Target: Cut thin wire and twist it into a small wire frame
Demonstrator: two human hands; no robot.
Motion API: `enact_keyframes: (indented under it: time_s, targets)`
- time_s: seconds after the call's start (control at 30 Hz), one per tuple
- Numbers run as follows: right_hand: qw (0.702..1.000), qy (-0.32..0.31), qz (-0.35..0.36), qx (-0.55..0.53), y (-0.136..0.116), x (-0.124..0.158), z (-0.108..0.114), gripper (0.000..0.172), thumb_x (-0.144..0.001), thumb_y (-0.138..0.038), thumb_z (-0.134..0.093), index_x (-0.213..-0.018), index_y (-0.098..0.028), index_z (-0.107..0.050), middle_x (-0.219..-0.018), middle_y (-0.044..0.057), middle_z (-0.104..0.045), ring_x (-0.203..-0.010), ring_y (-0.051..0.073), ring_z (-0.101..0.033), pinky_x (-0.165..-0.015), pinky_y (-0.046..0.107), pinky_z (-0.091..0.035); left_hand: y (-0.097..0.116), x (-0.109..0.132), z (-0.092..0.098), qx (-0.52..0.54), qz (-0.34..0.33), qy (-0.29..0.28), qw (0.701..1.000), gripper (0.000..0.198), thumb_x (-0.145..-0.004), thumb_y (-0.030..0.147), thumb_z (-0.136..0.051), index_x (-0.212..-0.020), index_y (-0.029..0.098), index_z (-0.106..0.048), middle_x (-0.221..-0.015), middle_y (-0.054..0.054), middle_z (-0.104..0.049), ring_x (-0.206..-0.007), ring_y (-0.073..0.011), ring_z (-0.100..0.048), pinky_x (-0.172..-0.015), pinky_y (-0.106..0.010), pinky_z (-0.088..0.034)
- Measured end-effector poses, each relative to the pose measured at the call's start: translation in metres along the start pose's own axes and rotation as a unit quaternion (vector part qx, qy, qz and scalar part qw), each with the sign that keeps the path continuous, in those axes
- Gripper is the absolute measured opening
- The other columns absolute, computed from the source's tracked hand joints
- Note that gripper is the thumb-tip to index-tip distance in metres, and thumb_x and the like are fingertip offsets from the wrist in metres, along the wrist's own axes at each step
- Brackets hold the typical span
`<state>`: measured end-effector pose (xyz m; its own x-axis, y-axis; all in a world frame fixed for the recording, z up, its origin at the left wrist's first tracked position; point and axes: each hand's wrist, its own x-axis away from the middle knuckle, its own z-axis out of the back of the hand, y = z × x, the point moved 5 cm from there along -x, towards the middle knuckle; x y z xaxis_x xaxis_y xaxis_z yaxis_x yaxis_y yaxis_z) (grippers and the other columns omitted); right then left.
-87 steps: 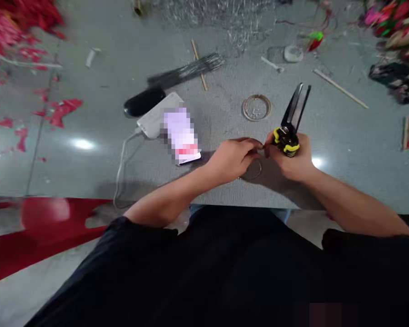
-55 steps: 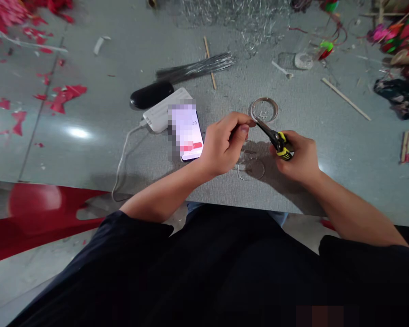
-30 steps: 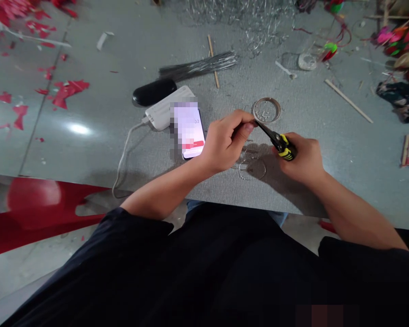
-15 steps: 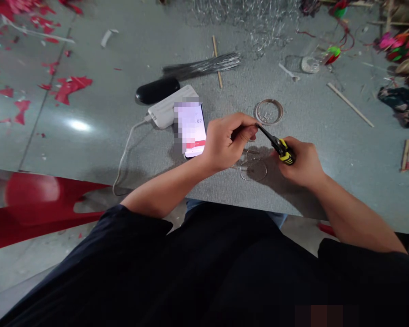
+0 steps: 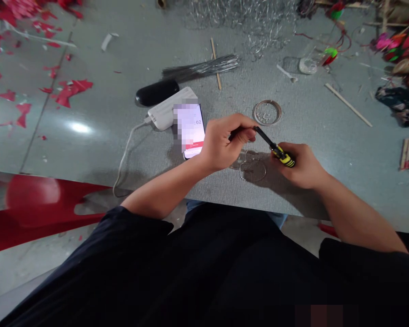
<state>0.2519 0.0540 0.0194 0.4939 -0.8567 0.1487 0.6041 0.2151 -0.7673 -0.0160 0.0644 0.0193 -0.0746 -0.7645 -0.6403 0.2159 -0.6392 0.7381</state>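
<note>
My right hand (image 5: 305,165) is closed around the yellow-and-black handles of a pair of pliers (image 5: 271,145). Their dark jaws point up and left, to the fingertips of my left hand (image 5: 225,141). Thumb and forefinger of that hand are pinched together at the jaw tips; what lies between them is too small to make out. Below the two hands, a thin wire ring (image 5: 252,180) rests on the table, with more bent wire beside it partly hidden. Just beyond the fingertips lies a round brown ring (image 5: 280,109) with small clear bits inside.
Left of my left hand are a lit phone (image 5: 195,131), a white power bank (image 5: 160,119) with a cable, and a black case (image 5: 157,92). Behind them lies a bundle of straight wires (image 5: 201,67) across a thin stick. Tangled wire (image 5: 238,18) and red scraps (image 5: 71,91) lie farther off.
The pliers have turned slightly in my right hand, and their jaws look narrower from this side. My left hand keeps its pinch at the tips. The whole view has shifted a little.
</note>
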Motion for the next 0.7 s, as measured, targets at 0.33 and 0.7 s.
enact_keyframes:
  time_s: [0.33,0.7]
  targets:
    - [0.916,-0.337,0.039,-0.214,-0.012,0.012,-0.012,0.032,-0.113,-0.045,-0.102,-0.107,-0.025,-0.078,-0.087,-0.002,-0.070,-0.075,0.019,-0.058,-0.070,0.032,-0.050,-0.027,-0.010,0.009,-0.054,-0.110,-0.005,0.992,0.096,-0.096,0.122,-0.069,-0.126,0.032,-0.086,-0.130,-0.013,-0.084,-0.124,-0.0333,-0.085,-0.113,-0.058,-0.073]
    - [0.771,-0.548,0.043,-0.320,-0.015,0.021,-0.047,0.043,-0.112,-0.046,-0.109,-0.102,-0.023,-0.074,-0.083,-0.003,-0.072,-0.072,0.016,-0.064,-0.070,0.027,-0.053,-0.027,0.009,-0.006,-0.025,-0.104,-0.084,0.991,0.111,-0.075,0.139,-0.053,-0.066,0.029,-0.056,-0.059,0.003,-0.051,-0.055,-0.0167,-0.060,-0.065,-0.042,-0.058]
